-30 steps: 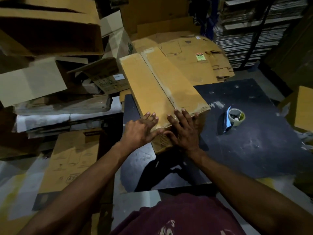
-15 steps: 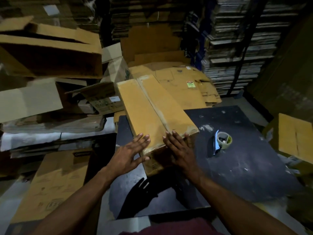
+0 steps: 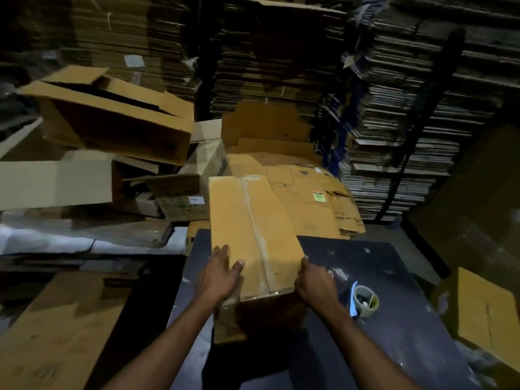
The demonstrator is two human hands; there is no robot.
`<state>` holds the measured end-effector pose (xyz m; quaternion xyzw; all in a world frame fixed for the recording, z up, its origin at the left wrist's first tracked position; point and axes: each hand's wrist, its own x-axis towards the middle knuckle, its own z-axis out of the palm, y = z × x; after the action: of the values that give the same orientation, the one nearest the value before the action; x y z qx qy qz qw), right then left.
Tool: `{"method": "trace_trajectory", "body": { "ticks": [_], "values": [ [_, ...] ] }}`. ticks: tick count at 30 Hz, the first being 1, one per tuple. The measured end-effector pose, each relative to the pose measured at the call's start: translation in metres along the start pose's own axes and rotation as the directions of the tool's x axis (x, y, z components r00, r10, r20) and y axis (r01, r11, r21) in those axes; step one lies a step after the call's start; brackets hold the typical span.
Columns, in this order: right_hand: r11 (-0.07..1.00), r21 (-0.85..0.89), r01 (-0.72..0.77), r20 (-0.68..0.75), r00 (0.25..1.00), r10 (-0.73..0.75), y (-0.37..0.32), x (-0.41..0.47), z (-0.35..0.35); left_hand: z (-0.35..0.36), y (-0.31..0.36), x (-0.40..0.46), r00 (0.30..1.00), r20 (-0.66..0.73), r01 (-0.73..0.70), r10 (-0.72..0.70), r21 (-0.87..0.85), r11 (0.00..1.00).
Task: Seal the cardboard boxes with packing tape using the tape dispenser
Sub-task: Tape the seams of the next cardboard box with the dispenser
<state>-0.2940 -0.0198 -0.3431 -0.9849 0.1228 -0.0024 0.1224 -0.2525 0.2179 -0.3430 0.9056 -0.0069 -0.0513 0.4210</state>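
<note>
A long brown cardboard box [image 3: 253, 235] lies on the dark table [image 3: 394, 277], its top flaps closed with a strip of tape along the middle seam. My left hand [image 3: 221, 274] grips the box's near left corner, thumb on the top face and fingers over the left edge. My right hand [image 3: 313, 282] holds the near right side of the box, fingers wrapped around the edge. A roll of packing tape in a blue dispenser [image 3: 363, 301] stands on the table just right of my right hand.
Open and flattened cardboard boxes [image 3: 112, 128] pile up to the left and behind. Tall stacks of flat cartons [image 3: 408, 108] fill the background. A small box [image 3: 484, 313] stands at the right edge, and flat cardboard [image 3: 56, 333] lies lower left.
Both hands have left the top of the box and moved outward to its near left and right sides. The view has tilted upward.
</note>
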Motion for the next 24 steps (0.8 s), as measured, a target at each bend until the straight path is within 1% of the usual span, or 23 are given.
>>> {"method": "trace_trajectory", "body": {
  "ticks": [1,2,3,5,7,8,9,10,12,13,14,15,17,18,19,21,24],
  "values": [
    [0.999,-0.026,0.019,0.025,1.0,-0.018,-0.013,-0.013,-0.003,-0.008,0.003,0.008,1.0,-0.017,0.016,-0.015,0.048,0.999],
    [0.996,-0.057,0.063,0.081,0.995,-0.058,-0.028,-0.028,-0.005,-0.018,0.003,0.018,0.999,-0.016,0.044,-0.042,0.089,0.995],
    [0.985,-0.096,0.141,0.154,0.98,-0.126,-0.045,-0.043,-0.006,-0.033,0.003,0.028,0.997,-0.024,0.07,-0.068,0.12,0.99],
    [0.936,-0.14,0.324,0.266,0.923,-0.279,-0.082,-0.069,-0.009,-0.069,-0.012,0.056,0.996,-0.022,0.09,-0.088,0.227,0.97],
    [0.864,-0.105,0.493,0.278,0.848,-0.451,-0.107,-0.082,-0.004,-0.091,-0.036,0.085,0.996,-0.004,0.086,-0.089,0.329,0.94],
    [0.845,-0.068,0.531,0.248,0.829,-0.501,-0.113,-0.078,-0.004,-0.095,-0.044,0.095,0.998,-0.011,0.068,-0.069,0.375,0.924],
    [0.849,-0.015,0.528,0.181,0.837,-0.517,-0.114,-0.067,-0.002,-0.1,-0.034,0.085,0.998,-0.019,0.064,-0.062,0.425,0.903],
    [0.87,0.059,0.49,0.098,0.864,-0.493,-0.111,-0.052,-0.001,-0.099,-0.019,0.069,0.999,-0.032,0.039,-0.028,0.423,0.905],
    [0.894,0.193,0.403,-0.06,0.915,-0.399,-0.097,-0.016,-0.006,-0.082,0.006,0.039,0.998,-0.032,-0.042,0.06,0.392,0.919],
    [0.894,0.225,0.387,-0.116,0.922,-0.37,-0.087,0.002,-0.009,-0.067,0.012,0.025,0.995,-0.021,-0.081,0.097,0.378,0.922],
    [0.893,0.219,0.393,-0.143,0.918,-0.369,-0.075,0.021,-0.013,-0.046,0.016,0.012,0.992,0.009,-0.118,0.124,0.373,0.92],
    [0.896,0.169,0.412,-0.145,0.909,-0.391,-0.06,0.041,-0.014,-0.023,0.02,-0.002,0.988,0.055,-0.156,0.146,0.362,0.919],
    [0.913,-0.035,0.406,-0.059,0.911,-0.407,-0.026,0.078,-0.018,0.018,0.028,-0.02,0.981,0.146,-0.17,0.126,0.343,0.924],
    [0.917,-0.13,0.378,0.007,0.925,-0.38,-0.011,0.09,-0.016,0.033,0.031,-0.026,0.982,0.155,-0.155,0.105,0.36,0.92],
    [0.911,-0.185,0.368,0.068,0.93,-0.362,0.0,0.097,-0.012,0.046,0.031,-0.028,0.986,0.13,-0.146,0.102,0.397,0.906],
    [0.912,-0.188,0.365,0.137,0.929,-0.343,0.008,0.094,-0.005,0.058,0.027,-0.028,0.988,0.093,-0.151,0.121,0.494,0.856],
    [0.916,-0.198,0.349,0.128,0.936,-0.328,0.004,0.079,0.002,0.047,0.017,-0.018,0.975,0.12,-0.223,0.188,0.572,0.789]
  ]
}}
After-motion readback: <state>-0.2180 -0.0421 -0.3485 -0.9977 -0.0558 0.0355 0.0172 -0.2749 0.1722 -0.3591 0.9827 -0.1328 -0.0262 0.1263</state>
